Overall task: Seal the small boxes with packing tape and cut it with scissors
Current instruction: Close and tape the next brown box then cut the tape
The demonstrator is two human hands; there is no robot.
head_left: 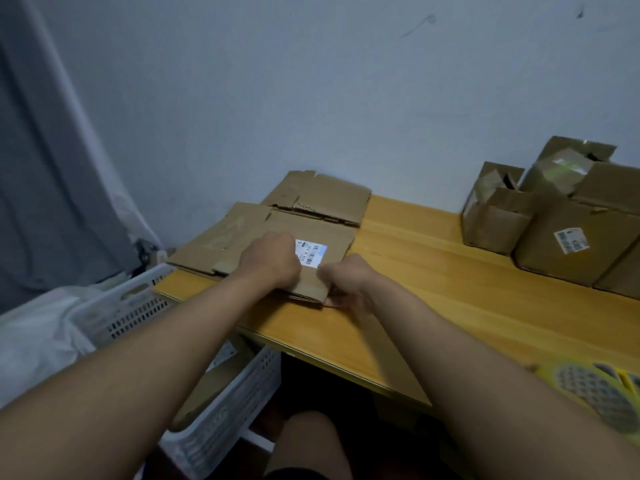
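A flattened cardboard box (332, 237) with a white barcode label (310, 252) lies on top of a pile at the left end of the wooden table (450, 289). My left hand (272, 259) rests on top of it with curled fingers, beside the label. My right hand (346, 282) grips the box's near right corner, fingers curled under the edge. Another flattened box (329, 195) lies behind it against the wall. No tape roll or scissors can be made out.
Several assembled cardboard boxes (554, 216) stand at the back right of the table. A yellow perforated object (595, 393) lies blurred at the near right. White plastic crates (131, 306) sit left of and below the table edge. My knee (308, 441) shows below.
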